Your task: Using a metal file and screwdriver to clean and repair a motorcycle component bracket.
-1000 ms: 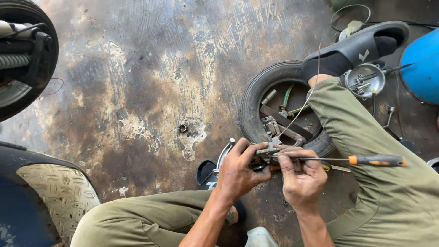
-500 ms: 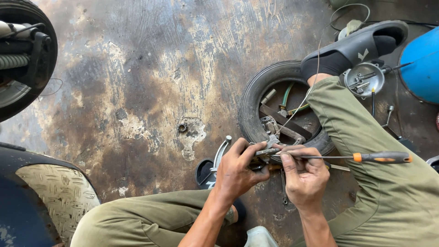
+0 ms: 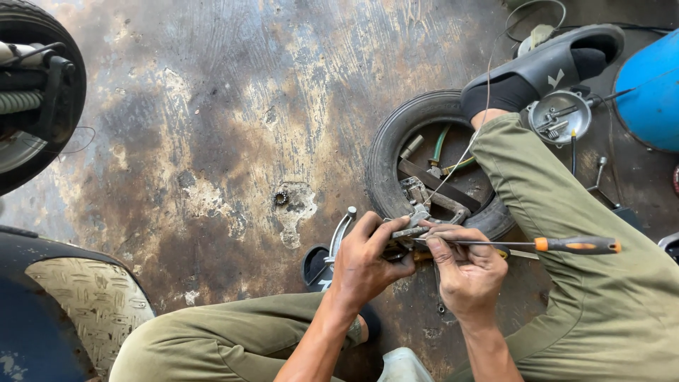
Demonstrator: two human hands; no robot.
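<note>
A small grimy metal part (image 3: 409, 232), possibly a lever assembly, is held just above the stained concrete floor (image 3: 212, 141), beside a small tyre (image 3: 387, 152). Left hand (image 3: 364, 263) fingers curl tightly around it. Right hand (image 3: 467, 272) fingers pinch an orange-handled screwdriver (image 3: 576, 245) against it.

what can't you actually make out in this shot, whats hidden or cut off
Head view only:
- Small metal part: mostly covered by the left hand and right hand; its shape is unclear.
- Screwdriver tip: hidden behind the fingers.
- Blue drum: cut off by the right edge.
- Items inside the tyre: too small and cluttered to identify.
</note>
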